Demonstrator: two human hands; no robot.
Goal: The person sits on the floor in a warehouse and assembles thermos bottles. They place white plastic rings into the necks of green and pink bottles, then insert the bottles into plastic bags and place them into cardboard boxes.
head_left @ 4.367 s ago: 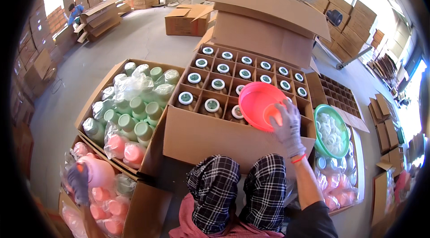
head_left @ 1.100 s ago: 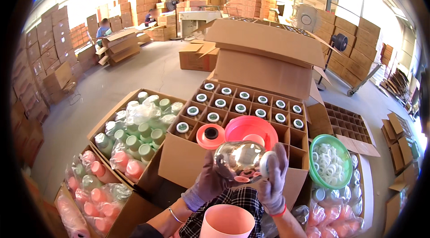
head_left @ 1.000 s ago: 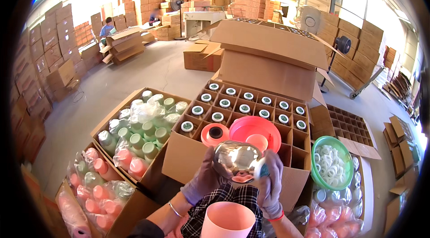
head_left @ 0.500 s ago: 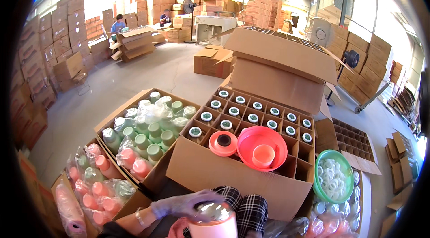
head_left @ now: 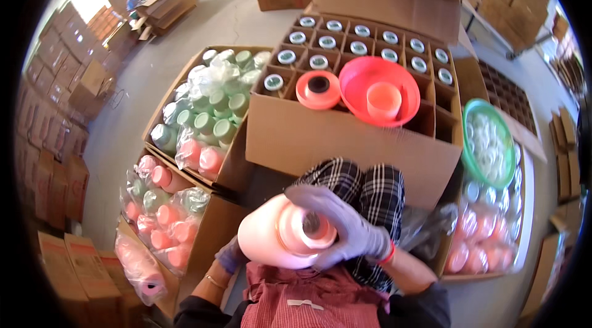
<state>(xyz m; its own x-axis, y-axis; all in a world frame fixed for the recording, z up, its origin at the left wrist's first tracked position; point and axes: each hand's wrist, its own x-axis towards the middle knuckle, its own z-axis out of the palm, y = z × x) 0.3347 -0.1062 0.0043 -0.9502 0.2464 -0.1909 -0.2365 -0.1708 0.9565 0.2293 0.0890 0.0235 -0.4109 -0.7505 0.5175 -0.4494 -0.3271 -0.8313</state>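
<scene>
A large pink vacuum flask [head_left: 265,232] lies tilted over my lap, its stepped neck and round mouth facing right. Dark, silvery glass shows inside the mouth. My left hand [head_left: 230,255], in a greyish-purple glove, holds the flask by its lower left side; most of its fingers are hidden behind the body. Gloved in the same colour, my right hand [head_left: 351,226] curls around the neck, fingers over the top and thumb below. Beyond my knees, a pink basin [head_left: 404,106] with a pink cup [head_left: 383,101] in it and a pink lid-like part [head_left: 318,98] rest on a divided carton [head_left: 351,149].
White-capped bottles [head_left: 358,48] fill several compartments of the carton. Boxes of bagged green bottles [head_left: 203,121] and pink bottles [head_left: 163,238] stand at left. At right, a green basket [head_left: 472,161] of white rings sits over more bagged bottles [head_left: 478,235]. A person works far left.
The flask has been turned from silver dome up to lying tilted with its mouth showing. My left hand went from its top to its side; my right hand came onto the neck. The view tipped down.
</scene>
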